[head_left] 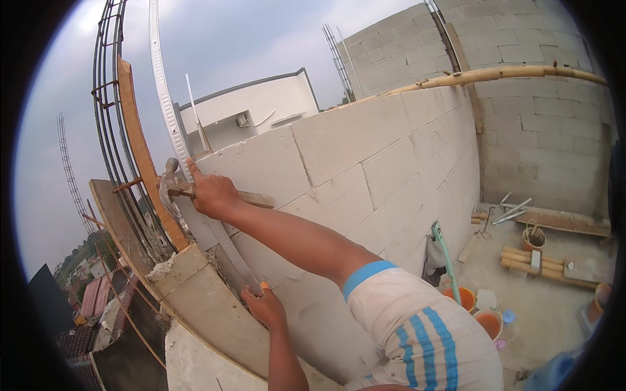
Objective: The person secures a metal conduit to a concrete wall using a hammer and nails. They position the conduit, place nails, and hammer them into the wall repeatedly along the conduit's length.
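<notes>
A long, light metal strip with a dimpled face leans along the end of a pale block wall. My right hand is closed round the wooden handle of a claw hammer, its index finger stretched up against the strip. The hammer's head lies across the strip's left side, beside a brown wooden board. Lower down, my left hand pinches the strip near its bottom end, close to the wall face. Part of the strip is hidden behind my right hand.
An upright rebar cage stands left of the board, above a curved concrete edge with roofs far below. A bamboo pole crosses at the upper right. On the floor are buckets, a green level and bamboo pieces.
</notes>
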`<act>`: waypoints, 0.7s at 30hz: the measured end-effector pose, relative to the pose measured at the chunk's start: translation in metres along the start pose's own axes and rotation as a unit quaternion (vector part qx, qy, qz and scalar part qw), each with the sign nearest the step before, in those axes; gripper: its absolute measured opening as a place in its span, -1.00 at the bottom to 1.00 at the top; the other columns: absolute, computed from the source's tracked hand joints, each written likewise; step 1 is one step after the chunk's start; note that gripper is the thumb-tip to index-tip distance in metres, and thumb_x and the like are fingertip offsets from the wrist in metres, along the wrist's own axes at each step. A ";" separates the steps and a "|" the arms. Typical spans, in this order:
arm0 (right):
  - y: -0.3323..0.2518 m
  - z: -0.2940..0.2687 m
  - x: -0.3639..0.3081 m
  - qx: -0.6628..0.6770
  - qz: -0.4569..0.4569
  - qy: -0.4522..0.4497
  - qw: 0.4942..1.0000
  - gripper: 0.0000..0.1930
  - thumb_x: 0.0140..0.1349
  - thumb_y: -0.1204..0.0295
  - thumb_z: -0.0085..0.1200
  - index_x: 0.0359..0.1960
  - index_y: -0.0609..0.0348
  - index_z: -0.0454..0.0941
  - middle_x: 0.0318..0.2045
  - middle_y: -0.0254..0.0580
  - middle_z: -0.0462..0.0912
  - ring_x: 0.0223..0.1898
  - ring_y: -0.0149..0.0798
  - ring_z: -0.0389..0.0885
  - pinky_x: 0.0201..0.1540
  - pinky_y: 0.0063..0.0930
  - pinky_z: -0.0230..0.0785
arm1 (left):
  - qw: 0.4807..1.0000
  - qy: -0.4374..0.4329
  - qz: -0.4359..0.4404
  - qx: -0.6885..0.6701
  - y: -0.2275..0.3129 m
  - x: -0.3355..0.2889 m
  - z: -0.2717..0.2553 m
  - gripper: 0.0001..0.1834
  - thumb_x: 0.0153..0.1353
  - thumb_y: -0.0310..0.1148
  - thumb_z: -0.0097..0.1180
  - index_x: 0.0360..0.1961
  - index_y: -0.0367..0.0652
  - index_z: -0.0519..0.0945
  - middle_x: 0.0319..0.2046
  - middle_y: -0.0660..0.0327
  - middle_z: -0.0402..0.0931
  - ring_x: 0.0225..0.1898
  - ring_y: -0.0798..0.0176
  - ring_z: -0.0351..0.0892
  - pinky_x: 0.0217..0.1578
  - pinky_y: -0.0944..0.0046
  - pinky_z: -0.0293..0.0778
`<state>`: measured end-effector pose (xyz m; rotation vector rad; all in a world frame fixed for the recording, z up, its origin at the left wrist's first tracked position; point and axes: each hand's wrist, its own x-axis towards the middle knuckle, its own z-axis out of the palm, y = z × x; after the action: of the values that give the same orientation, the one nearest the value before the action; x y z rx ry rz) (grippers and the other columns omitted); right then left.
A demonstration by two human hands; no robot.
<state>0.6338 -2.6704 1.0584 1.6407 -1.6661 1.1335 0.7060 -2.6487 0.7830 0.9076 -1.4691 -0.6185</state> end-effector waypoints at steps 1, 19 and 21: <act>0.001 0.002 0.000 0.004 -0.003 0.004 1.000 -0.10 0.06 0.45 0.07 0.47 0.16 -0.11 -0.39 0.07 0.66 -0.34 0.09 0.65 -0.22 -0.05 0.49 | 0.998 -0.058 -0.030 -0.024 -0.003 -0.011 -0.005 -0.69 0.21 -0.38 0.11 -0.11 -0.38 0.43 -0.35 0.05 0.48 -0.35 0.09 0.48 -0.24 0.17 0.43; -0.006 0.009 0.005 0.029 -0.013 0.011 0.999 -0.07 0.04 0.41 0.14 0.46 0.21 -0.09 -0.42 0.09 0.65 -0.35 0.12 0.65 -0.21 -0.05 0.50 | 0.749 -0.453 -0.483 -0.022 -0.235 -0.190 -0.098 -0.76 0.29 -0.27 -0.07 -0.20 -0.20 0.52 -0.52 0.25 0.38 -0.50 0.30 0.34 -0.49 0.23 0.27; -0.008 0.008 0.003 0.031 -0.019 0.013 0.999 -0.10 0.06 0.42 0.11 0.45 0.25 -0.09 -0.43 0.09 0.65 -0.34 0.11 0.66 -0.20 -0.07 0.50 | 0.757 -0.448 -0.475 -0.021 -0.234 -0.188 -0.106 -0.74 0.30 -0.24 -0.07 -0.19 -0.20 0.52 -0.49 0.22 0.39 -0.47 0.28 0.35 -0.45 0.21 0.28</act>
<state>0.6424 -2.6780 1.0583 1.6811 -1.5905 1.1939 0.8415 -2.6077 0.4979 1.4158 -1.7047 -2.0640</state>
